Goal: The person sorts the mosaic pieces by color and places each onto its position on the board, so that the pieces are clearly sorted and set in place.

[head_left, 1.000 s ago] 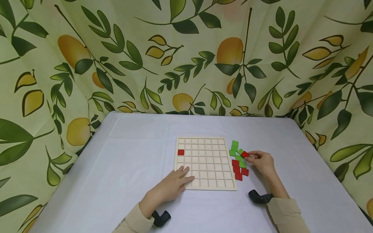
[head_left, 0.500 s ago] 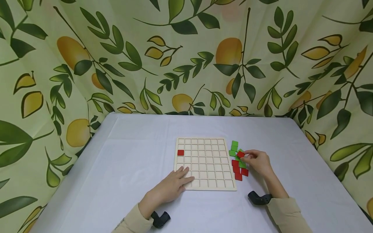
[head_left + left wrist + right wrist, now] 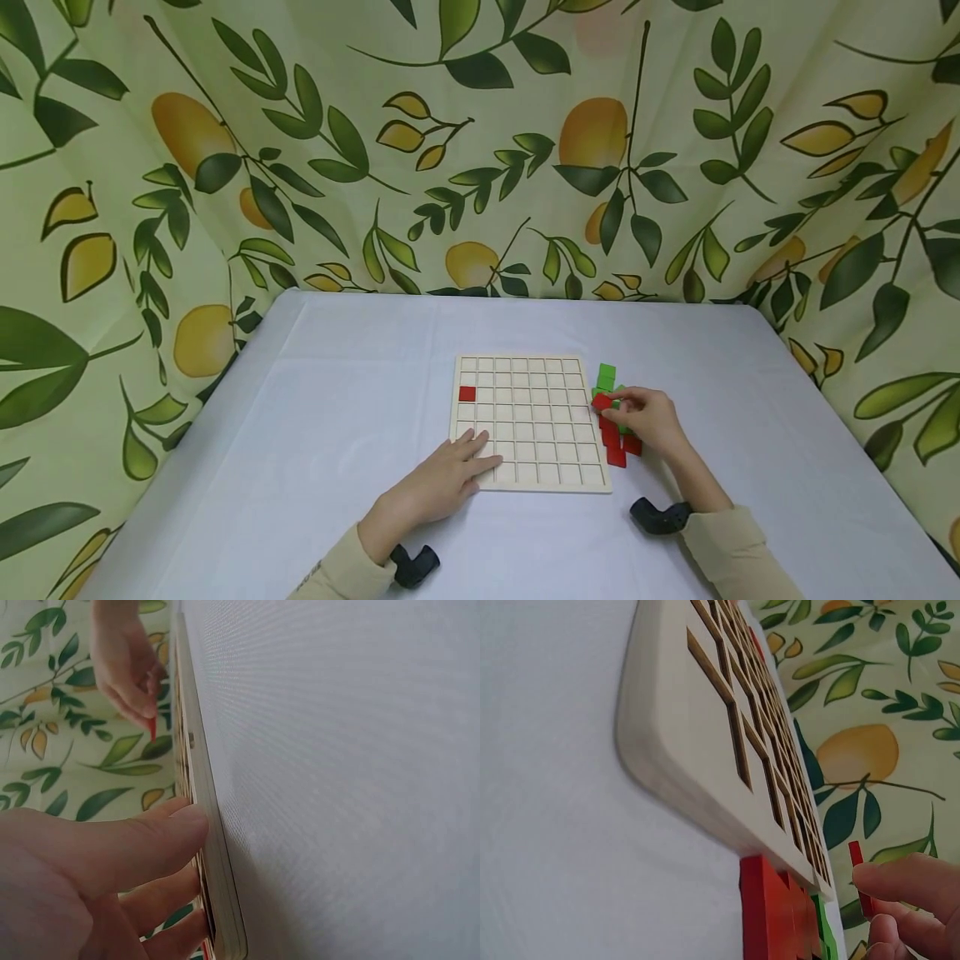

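Observation:
The wooden grid board (image 3: 535, 423) lies flat, with one red tile (image 3: 467, 393) in a cell of its leftmost column. My left hand (image 3: 442, 475) rests on its lower left part, fingers spread; in the left wrist view the thumb (image 3: 187, 825) touches the board's side edge. Pinched between the thumb and fingers of my right hand (image 3: 651, 421) is a red tile (image 3: 602, 402), held by the board's right edge. The right wrist view shows this held tile (image 3: 856, 853) raised above the board's surface. Beneath the right hand, some loose tiles are partly hidden.
Right of the board lie several green tiles (image 3: 607, 372) and several red tiles (image 3: 616, 457), some overlapping. A white cloth (image 3: 360, 375) covers the table, and a patterned curtain (image 3: 480, 167) hangs behind it. Black devices (image 3: 660, 516) are strapped at both wrists.
My right hand has moved left with the red tile, from the outer side of the loose tiles to the board's right edge. The left hand has stayed in place.

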{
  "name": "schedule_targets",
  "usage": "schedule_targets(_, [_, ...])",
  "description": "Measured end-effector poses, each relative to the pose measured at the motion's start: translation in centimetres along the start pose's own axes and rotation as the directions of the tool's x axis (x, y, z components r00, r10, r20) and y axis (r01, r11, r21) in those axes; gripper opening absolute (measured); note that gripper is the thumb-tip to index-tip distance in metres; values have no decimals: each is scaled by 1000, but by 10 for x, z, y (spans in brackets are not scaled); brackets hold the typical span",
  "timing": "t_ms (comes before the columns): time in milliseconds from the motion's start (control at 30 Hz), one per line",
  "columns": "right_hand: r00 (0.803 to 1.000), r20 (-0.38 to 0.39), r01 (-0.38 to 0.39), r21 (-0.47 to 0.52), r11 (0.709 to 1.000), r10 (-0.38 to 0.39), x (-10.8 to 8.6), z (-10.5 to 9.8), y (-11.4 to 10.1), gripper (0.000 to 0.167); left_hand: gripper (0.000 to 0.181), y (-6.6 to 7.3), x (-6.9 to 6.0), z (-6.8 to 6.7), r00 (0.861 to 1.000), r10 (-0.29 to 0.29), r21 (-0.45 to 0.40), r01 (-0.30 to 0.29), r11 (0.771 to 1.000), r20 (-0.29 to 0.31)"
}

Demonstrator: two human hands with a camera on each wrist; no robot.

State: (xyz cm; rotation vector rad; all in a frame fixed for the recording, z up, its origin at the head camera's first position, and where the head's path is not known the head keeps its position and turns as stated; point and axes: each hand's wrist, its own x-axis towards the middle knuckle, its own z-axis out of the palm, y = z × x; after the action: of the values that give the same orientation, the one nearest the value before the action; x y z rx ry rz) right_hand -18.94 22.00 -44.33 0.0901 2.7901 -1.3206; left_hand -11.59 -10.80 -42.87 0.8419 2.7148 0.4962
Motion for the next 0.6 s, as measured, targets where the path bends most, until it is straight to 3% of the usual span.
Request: schedule_targets(600, [994,38,98,-3,995,-98,2,15,-12,31,43,2,0,-2,1000,6,13,-6,1000,-10])
